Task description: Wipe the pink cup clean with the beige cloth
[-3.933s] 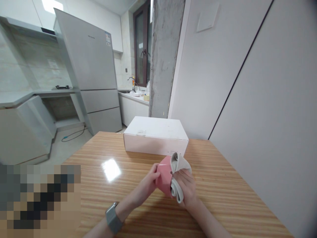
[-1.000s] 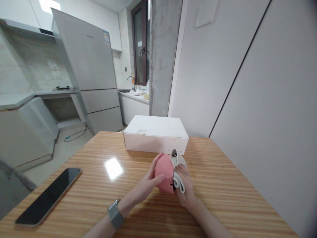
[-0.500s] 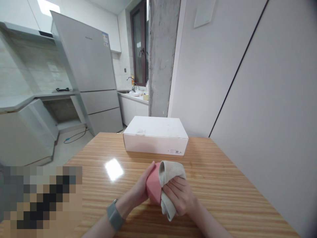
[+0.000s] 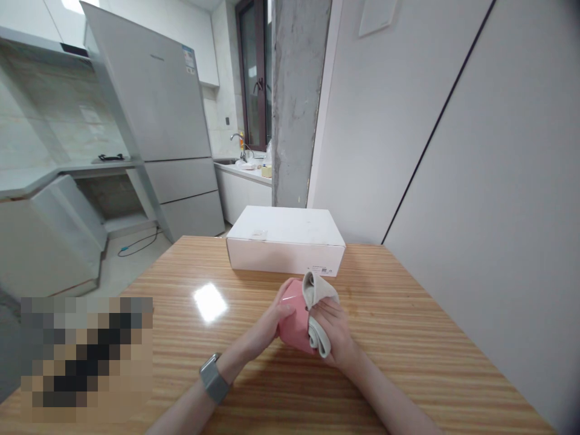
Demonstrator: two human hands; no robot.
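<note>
A smooth pink object with flat faces (image 4: 295, 329) is tilted above the table; I cannot make out its kind. My left hand (image 4: 270, 321) grips it from the left, with the thumb on its near face. On its right side lies a folded light-grey cloth (image 4: 321, 290), which my right hand (image 4: 334, 331) holds and presses against the pink object. Part of the cloth hangs below my fingers. A small dark spot shows on the pink surface beside the cloth. The object's right side is hidden by the cloth and my hand.
A white cardboard box (image 4: 285, 255) sits at the far side of the striped wooden table (image 4: 399, 362). A pixelated patch (image 4: 86, 362) covers the lower left. Behind stand a fridge (image 4: 154, 103), a counter with a sink, and a wall on the right.
Both hands have moved slightly up and to the right with the pink object and cloth. The pink object has turned, showing more of its near face. My left thumb now lies across it.
</note>
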